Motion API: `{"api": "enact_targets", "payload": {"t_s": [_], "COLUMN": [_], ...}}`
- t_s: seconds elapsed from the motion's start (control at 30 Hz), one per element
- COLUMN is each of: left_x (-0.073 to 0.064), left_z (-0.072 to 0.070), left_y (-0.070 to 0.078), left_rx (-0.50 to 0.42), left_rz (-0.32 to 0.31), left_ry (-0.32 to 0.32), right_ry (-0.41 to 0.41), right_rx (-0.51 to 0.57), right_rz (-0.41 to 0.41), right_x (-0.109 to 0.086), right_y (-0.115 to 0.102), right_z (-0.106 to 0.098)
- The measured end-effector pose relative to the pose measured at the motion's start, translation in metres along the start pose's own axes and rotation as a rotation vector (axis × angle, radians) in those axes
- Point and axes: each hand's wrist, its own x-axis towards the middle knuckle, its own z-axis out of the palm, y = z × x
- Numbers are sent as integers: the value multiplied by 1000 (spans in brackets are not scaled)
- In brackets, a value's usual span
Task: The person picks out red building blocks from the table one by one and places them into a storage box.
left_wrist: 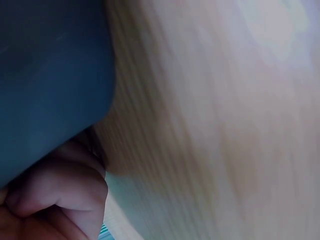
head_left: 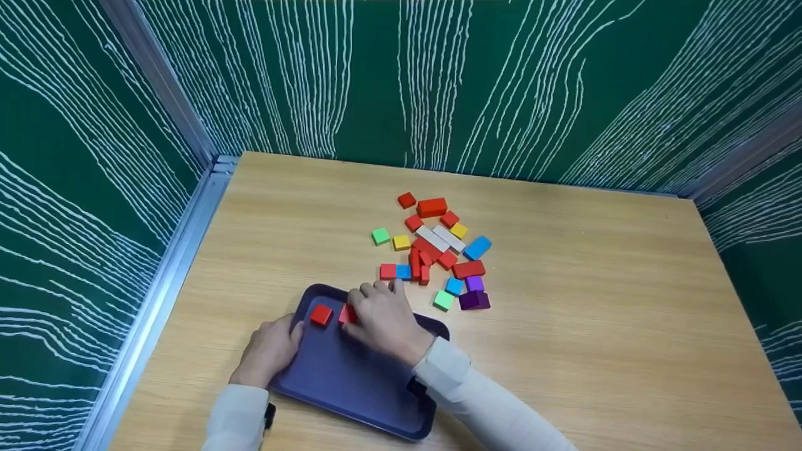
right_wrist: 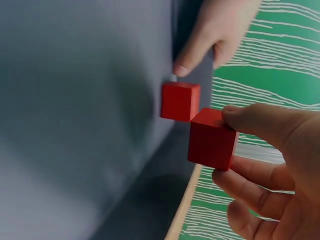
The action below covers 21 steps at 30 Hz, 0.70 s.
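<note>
Red cube in the right hand, tray in the left
Right hand (head_left: pixel 385 318)'s got a red cube (right_wrist: pixel 212 139) pinched between thumb and fingers, over the tray (head_left: pixel 357 388) near its far edge; can't tell if it's touching the bottom. Second red cube (head_left: pixel 321 315) sits just beside it, in the tray's far-left corner. Left hand (head_left: pixel 268 351) grips the tray's left edge, thumb up on the rim. Tray's nearer the worktop (head_left: pixel 595 300)'s left edge than its right, with a bunch of loose colored blocks (head_left: pixel 432 207) past the tray's far edge.
</note>
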Motion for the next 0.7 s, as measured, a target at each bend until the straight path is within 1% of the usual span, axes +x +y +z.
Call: {"api": "enact_targets", "payload": {"t_s": [0.17,0.33,0.7], "left_x": [0,0,0], "left_z": [0,0,0], "left_y": [-1,-1,-1], "left_rx": [0,-5,-13], "left_rz": [-3,0,-1], "left_ry": [-3,0,-6], "right_ry": [-20,-14,-38], "right_rx": [-72,-126,-95], "right_rz": [-13,-32,-19], "right_x": [-6,-10,-10], "right_y": [-2,-1,1], "right_z": [15,24,26]}}
